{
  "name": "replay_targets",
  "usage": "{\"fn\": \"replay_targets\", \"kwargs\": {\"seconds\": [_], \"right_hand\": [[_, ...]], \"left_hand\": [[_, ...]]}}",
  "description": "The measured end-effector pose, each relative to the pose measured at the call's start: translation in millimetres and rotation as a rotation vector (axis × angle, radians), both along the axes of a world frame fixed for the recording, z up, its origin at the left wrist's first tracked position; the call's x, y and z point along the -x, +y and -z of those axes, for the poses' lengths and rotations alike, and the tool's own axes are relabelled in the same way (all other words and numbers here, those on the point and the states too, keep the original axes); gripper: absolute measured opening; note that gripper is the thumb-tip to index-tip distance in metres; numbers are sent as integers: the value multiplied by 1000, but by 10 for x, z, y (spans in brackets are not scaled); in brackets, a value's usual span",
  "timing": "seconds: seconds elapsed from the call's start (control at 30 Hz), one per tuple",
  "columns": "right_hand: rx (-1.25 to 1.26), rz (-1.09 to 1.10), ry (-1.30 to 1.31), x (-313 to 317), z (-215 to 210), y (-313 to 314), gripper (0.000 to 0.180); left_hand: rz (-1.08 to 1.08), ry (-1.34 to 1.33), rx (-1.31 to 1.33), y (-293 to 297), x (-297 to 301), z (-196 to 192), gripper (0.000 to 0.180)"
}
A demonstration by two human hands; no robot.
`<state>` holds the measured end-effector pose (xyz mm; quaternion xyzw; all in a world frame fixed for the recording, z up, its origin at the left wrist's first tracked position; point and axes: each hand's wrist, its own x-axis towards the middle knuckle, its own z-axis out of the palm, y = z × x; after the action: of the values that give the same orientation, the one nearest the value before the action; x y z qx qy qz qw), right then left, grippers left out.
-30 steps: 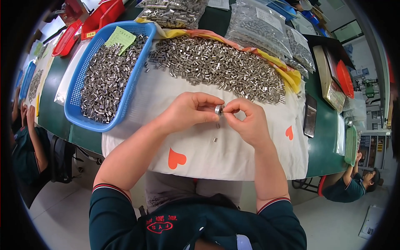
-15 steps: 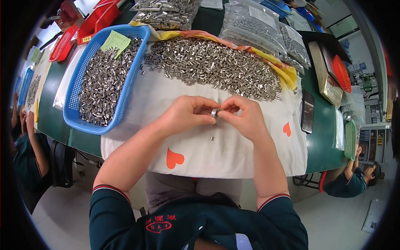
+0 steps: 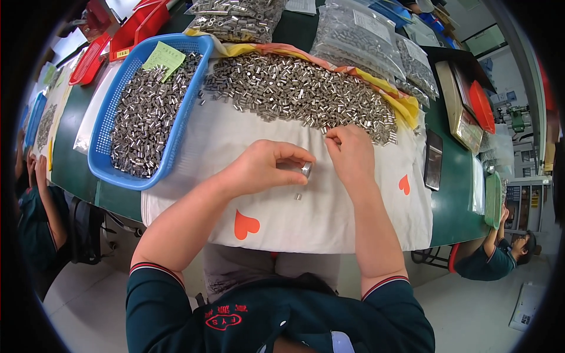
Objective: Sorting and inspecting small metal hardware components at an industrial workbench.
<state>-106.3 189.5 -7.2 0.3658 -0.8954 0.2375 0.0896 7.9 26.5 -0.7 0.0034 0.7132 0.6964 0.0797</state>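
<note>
Between the thumb and fingers of my left hand point(image 3: 262, 167) is a short, shiny metal ring point(image 3: 306, 169), held just above the white cloth point(image 3: 271, 220). My right hand point(image 3: 353, 156) reaches to the near edge of a wide pile of small metal cylinders point(image 3: 300, 94). Its thumb and forefinger are pinched on one small cylinder point(image 3: 324, 130) there, partly hidden by the fingertips. A single loose cylinder point(image 3: 298, 196) lies on the cloth just below the ring.
On the left stands a blue perforated basket point(image 3: 97, 159) of similar cylinders with a green note. Clear bags of metal parts point(image 3: 353, 35) line the back. A dark phone-like slab point(image 3: 434, 159) lies at the right. Co-workers sit at both sides.
My right hand has left the ring and moved up and to the right to the pile's edge. My left hand keeps the ring, nearly in the same place.
</note>
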Motion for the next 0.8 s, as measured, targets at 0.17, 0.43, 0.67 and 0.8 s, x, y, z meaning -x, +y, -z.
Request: {"fn": "replay_targets", "kwargs": {"seconds": [0.17,0.43,0.67,0.8], "right_hand": [[-29,-33,-31,-77,-120,-27,5],[372,-243,-667,-310,-278,-21,10],[183,-280,-193,-366,-232,-35,8],[292,-266,-582,-293,-291,9,8]], "left_hand": [[-94,-64,-153,-37,12,69,34],[-143,-97,-292,-46,33,49,33],[-167,-80,-55,-20,25,4,34],[-172,-88,-91,-38,12,18,34]]}}
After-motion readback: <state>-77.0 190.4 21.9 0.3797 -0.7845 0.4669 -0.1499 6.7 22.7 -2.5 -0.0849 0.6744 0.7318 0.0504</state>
